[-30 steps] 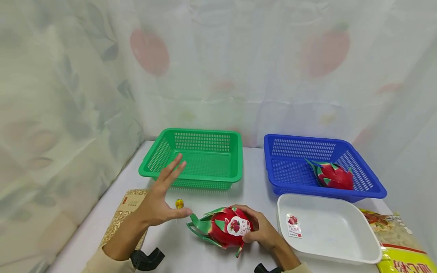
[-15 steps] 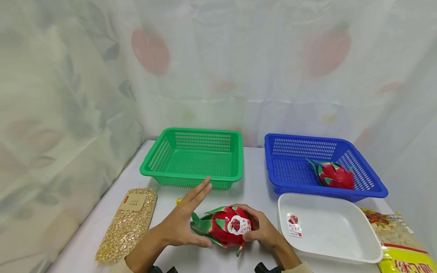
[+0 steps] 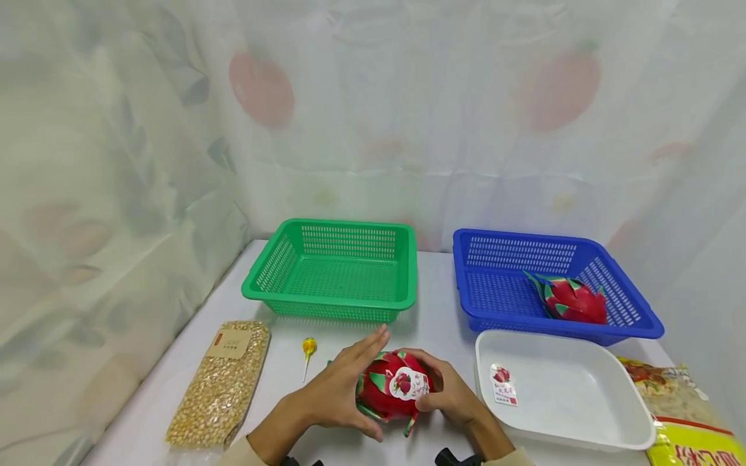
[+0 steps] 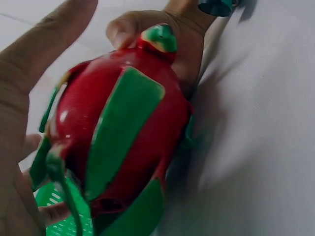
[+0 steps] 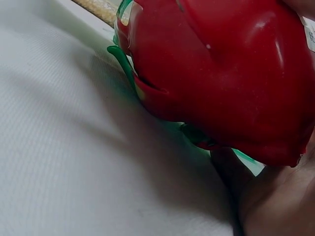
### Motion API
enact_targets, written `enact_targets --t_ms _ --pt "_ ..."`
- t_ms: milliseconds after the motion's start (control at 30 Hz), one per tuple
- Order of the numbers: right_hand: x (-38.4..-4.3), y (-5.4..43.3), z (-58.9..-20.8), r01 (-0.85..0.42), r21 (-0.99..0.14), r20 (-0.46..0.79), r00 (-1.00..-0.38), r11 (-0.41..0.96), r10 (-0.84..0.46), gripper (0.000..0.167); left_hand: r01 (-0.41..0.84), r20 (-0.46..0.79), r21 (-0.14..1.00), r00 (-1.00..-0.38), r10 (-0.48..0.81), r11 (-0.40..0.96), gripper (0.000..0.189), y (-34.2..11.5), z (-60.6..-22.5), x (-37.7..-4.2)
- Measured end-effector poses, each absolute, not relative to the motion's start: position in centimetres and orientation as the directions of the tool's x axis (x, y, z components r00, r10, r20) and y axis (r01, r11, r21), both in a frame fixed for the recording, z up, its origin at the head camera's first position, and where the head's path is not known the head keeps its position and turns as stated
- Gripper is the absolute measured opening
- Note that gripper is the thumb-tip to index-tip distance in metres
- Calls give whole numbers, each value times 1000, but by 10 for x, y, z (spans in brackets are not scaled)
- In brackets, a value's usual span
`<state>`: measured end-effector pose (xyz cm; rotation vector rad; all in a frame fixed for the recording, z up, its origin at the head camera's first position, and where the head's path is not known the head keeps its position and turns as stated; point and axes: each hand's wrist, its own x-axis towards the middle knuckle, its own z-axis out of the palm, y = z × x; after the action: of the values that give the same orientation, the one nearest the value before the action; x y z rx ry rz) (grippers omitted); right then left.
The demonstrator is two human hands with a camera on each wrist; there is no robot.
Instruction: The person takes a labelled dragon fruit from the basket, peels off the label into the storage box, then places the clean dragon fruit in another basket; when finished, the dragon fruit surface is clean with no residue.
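A red dragon fruit (image 3: 384, 404) with green scales and a white round sticker lies on its side at the table's front middle. My right hand (image 3: 445, 391) grips its right end, thumb in front and fingers behind. Around its leafy left end my left hand (image 3: 338, 391) is spread, fingers fairly straight and thumb held apart. In the left wrist view a gap shows between that hand's thumb and the dragon fruit (image 4: 123, 123), while the right hand (image 4: 187, 49) holds the far end. The fruit's underside (image 5: 197, 98) is close over the table in the right wrist view.
A green basket (image 3: 329, 305) stands behind, and a blue basket (image 3: 484, 317) holding another dragon fruit (image 3: 577, 303) is back right. A white tray (image 3: 565, 395) and a yellow-labelled bag (image 3: 693, 414) lie right. A bag of grains (image 3: 215, 388) and a lollipop (image 3: 309, 348) lie left.
My left hand has moved right and slightly down, from beside the leafy end to around it, uncovering the grain bag and lollipop. My right hand has kept its grip on the dragon fruit.
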<state>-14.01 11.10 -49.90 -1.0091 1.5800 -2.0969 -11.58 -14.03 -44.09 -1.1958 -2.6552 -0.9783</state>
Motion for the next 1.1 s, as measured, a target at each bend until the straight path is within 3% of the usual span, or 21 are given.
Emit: enact_targets --t_ms 300,600,800,1100 --pt "-139 112 -500 -157 -944 310 -715 -289 -626 74 724 324 382 -687 651 574 138 -134 -453 -115" --pt "-136 112 -485 -264 -945 327 -742 -194 -585 74 737 416 387 -676 608 554 99 -126 -465 -121" --pt "-127 108 -453 -357 -929 357 -802 -95 -479 54 770 474 371 -638 607 519 92 -124 -466 -123" --pt "-135 109 -421 -447 -884 276 -739 140 -614 27 767 481 397 -641 597 504 91 -125 -467 -125"
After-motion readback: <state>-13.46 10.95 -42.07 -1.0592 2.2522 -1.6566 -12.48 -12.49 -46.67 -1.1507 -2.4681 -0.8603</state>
